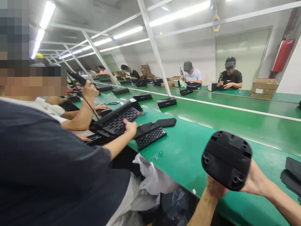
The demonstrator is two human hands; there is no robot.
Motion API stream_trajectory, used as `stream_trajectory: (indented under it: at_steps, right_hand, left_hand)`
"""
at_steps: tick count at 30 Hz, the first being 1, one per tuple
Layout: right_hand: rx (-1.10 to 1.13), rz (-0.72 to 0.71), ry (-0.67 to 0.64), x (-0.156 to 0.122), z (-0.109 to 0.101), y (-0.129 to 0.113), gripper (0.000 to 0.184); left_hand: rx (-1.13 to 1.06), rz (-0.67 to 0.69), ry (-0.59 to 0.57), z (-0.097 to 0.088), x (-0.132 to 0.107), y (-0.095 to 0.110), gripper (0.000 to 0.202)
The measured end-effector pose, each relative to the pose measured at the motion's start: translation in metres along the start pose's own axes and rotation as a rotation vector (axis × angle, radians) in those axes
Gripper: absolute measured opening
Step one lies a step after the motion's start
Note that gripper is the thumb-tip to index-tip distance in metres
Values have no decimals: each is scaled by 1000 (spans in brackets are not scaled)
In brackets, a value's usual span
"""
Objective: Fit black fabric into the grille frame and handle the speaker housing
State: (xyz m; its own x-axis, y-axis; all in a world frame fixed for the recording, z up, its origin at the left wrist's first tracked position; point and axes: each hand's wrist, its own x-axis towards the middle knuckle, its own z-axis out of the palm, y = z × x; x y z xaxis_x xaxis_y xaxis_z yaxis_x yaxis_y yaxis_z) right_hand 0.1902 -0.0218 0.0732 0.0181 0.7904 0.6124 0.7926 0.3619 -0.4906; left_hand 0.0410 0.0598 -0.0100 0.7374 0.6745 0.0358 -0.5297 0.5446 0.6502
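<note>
Head view: your left hand (pixel 217 189) and right hand (pixel 255 178) both grasp the black cover (pixel 227 160); for good control, grip firmly, leaving its holes (pixel 244 147) uncovered.

Long bright room – lots of green, lots of white

So there's a green-topped bench (pixel 183 144) up close, with another green surface (pixel 218 116) running alongside and a thin white strip (pixel 235 108) along its length. Overhead it's rows of glowing tube lights (pixel 181 14) plus a frame of white beams (pixel 154 47) – some slanting in this view – under a greyish ceiling (pixel 94 14). The back wall (pixel 202 50) is plain white with a pale greenish door-like panel (pixel 244 59) in it. Over on the right there's a red box (pixel 282 56) by a dark red pipe (pixel 291 23), and a yellow fitting (pixel 216 23) hangs from up top
</note>
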Motion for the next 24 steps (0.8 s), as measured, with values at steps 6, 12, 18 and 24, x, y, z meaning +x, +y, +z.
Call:
stream_trajectory:
  at_steps: [6, 12, 18, 24]
  right_hand:
    - [-313, -111, -201, 14, -46, 12, 96]
    - [-417, -78, -394, 7, -45, 19, 98]
    - [-40, 184, -243, -38, -66, 41, 110]
    - [330, 354, -98, -64, -55, 40, 81]
  left_hand:
    - [489, 396, 35, -14, -28, 84, 124]
    - [1067, 327, 18, -9, -26, 93, 101]
    - [957, 469, 44, -19, -27, 79, 85]
    - [922, 438, 88, -18, -27, 81, 83]
